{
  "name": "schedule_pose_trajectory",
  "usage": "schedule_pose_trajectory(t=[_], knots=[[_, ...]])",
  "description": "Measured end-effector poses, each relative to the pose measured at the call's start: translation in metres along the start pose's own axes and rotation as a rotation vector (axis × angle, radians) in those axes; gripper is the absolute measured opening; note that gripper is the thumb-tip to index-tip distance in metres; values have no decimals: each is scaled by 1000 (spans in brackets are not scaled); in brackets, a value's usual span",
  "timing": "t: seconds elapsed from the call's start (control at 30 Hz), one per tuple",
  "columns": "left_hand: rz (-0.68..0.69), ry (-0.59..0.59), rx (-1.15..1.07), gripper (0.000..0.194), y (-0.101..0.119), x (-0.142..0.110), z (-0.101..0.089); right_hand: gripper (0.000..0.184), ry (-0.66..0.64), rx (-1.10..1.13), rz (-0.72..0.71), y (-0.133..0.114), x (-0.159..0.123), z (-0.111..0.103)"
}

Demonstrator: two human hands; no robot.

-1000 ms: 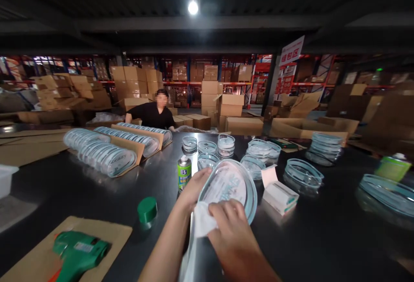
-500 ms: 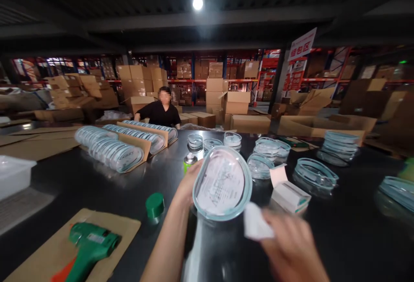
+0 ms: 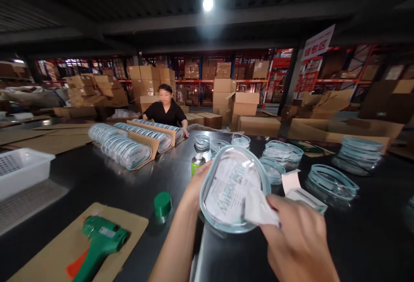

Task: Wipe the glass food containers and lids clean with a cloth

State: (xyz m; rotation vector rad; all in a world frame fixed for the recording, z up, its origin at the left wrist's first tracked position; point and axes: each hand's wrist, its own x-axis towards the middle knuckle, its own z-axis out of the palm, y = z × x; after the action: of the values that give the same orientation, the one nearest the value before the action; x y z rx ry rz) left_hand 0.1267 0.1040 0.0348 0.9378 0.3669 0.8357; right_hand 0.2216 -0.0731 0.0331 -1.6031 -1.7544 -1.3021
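My left hand [image 3: 199, 187] grips a clear oval lid [image 3: 223, 193] by its left side, with most fingers hidden behind it. The lid has a pale teal rim and printed white paper showing at its face, and it is tilted up toward me. Between the closed fingers of my right hand [image 3: 297, 234] is a crumpled white tissue [image 3: 260, 206], which lies against the lid's lower right face. Just beyond my left hand stands a green spray can [image 3: 197, 164]. An opened small white box [image 3: 302, 193] sits past my right hand.
A green glue gun [image 3: 105, 239] rests on cardboard [image 3: 54, 247] at left, near a green cap [image 3: 162, 204] and a white basket [image 3: 26, 172]. Rows of lids [image 3: 126, 152] stand in cardboard dividers. More lids [image 3: 331, 183] are stacked right. A person [image 3: 165, 111] sits across the table.
My right hand has brought the tissue up from beside the lid onto its face. The lid stays in my left hand. The view has turned slightly left.
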Motion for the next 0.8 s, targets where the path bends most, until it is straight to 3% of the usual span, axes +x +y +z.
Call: schedule_pose_trajectory(t=[0.17,0.33,0.43,0.57,0.63,0.8], knots=[[27,-141,57,43,-8,-1,6,27,-2,-25,101,-1,31,15],[35,-179,71,41,-8,-1,4,20,-21,79,-27,-28,29,30],[55,-177,83,41,-7,0,3,23,-7,218,-138,-25,23,31],[47,-204,108,39,-14,-2,10,15,-52,31,30,1,32,22],[44,-206,113,37,-18,-3,13,9,-67,-35,95,1,34,20],[48,-201,129,38,-18,-1,12,15,-77,147,-61,-16,24,26]])
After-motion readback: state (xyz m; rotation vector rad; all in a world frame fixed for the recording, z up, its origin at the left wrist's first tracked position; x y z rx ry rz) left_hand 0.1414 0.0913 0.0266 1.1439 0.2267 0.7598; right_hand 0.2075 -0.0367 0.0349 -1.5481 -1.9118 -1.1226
